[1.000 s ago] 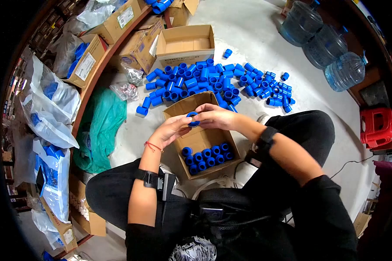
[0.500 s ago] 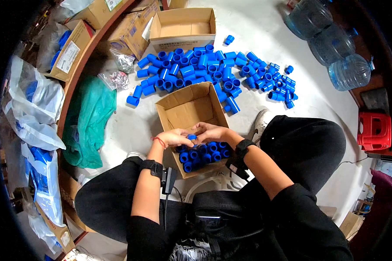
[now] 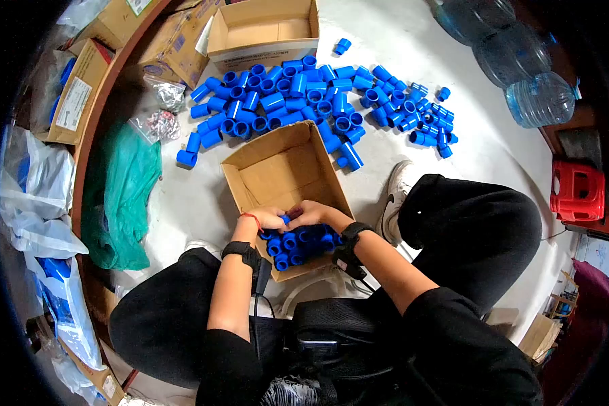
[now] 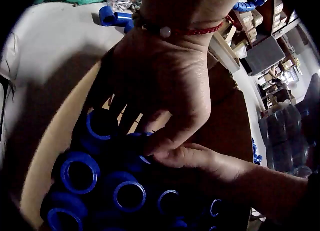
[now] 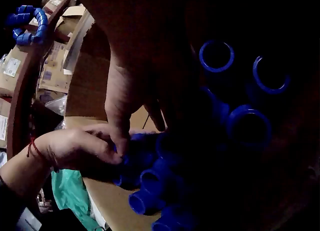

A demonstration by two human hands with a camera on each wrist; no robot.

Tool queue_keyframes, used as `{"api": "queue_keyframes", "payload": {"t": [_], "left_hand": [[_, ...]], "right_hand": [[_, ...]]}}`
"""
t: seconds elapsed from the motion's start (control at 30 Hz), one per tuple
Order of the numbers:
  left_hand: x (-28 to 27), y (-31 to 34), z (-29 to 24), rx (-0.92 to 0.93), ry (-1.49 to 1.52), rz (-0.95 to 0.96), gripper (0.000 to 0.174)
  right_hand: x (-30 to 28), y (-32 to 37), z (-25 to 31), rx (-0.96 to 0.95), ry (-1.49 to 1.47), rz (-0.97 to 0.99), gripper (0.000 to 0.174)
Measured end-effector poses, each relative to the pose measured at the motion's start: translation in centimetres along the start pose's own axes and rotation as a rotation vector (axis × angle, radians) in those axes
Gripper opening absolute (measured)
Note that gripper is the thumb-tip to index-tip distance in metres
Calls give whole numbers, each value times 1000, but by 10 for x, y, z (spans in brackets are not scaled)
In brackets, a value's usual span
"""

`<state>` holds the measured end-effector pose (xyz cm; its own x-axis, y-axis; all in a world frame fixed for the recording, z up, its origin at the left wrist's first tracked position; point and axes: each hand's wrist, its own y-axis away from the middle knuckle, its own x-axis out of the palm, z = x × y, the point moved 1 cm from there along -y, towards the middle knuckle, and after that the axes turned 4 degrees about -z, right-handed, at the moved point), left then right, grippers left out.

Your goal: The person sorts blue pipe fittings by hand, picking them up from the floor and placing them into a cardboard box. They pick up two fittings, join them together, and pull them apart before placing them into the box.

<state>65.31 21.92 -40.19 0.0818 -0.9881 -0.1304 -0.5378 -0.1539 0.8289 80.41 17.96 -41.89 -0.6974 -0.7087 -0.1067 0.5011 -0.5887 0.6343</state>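
Note:
A blue plastic pipe fitting [image 3: 286,219] is low inside the open cardboard box [image 3: 267,168], just above the back row of several similar fittings [image 3: 289,241] standing with their round mouths up. My left hand [image 3: 269,218] pinches it from the left, thumb on its near side. From the right, my right hand [image 3: 310,213] also holds it, and the two thumbs meet at the fitting in the left wrist view. Shadow hides most of the right fingers in the right wrist view.
Beyond the box lies a wide pile of loose blue fittings [image 3: 277,101], with another cardboard box [image 3: 264,34] behind it. A green plastic bag [image 3: 125,203] and shelving line the left. Large water bottles [image 3: 541,101] and a red stool [image 3: 578,191] stand at the right.
Both hands have brought the fitting down and nearer, from above the middle of the box to the standing fittings inside it. The head view has shifted a little.

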Motion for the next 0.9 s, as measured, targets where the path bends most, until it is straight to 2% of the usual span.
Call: {"api": "queue_keyframes", "payload": {"t": [0.03,0.07,0.17,0.27,0.37,0.4,0.5,0.53,0.57,0.6,0.63,0.67,0.73,0.77,0.83,0.9], "left_hand": [[1,0,0,-17,20,6,35],[3,1,0,28,71,-65,26],[2,14,-12,-29,110,-106,28],[7,-6,4,-39,14,-69,25],[6,6,-7,-85,88,-87,26],[6,10,-10,-54,82,-102,37],[3,22,-20,160,185,-262,45],[-2,20,-18,149,28,-318,51],[-2,19,-19,168,74,-352,51],[-1,19,-20,186,121,-384,52],[-1,17,-19,203,166,-417,52],[-4,9,-14,-126,60,-422,47],[-5,7,-11,2,124,-522,42],[-4,6,-11,68,154,-570,41],[-6,10,-15,77,119,-650,35],[-9,11,-11,121,120,-656,32]], "right_hand": [[1,-4,-4,28,80,-29,56],[2,-5,-9,17,113,-49,55],[4,-10,-13,0,85,-15,56],[6,-3,-8,-21,48,-34,56],[2,3,2,5,184,-59,56],[-1,2,5,-43,247,-85,53],[-25,4,20,72,289,17,50],[-44,32,56,26,281,-12,48],[-55,28,60,125,269,53,43],[-66,15,53,122,160,113,32],[-77,18,57,138,-207,46,24],[-97,22,61,63,-362,134,24],[-129,44,77,19,-418,-26,25],[-140,52,75,-40,-437,-188,23],[-165,60,56,80,-281,-514,26],[-188,59,16,217,354,-715,26]]}}
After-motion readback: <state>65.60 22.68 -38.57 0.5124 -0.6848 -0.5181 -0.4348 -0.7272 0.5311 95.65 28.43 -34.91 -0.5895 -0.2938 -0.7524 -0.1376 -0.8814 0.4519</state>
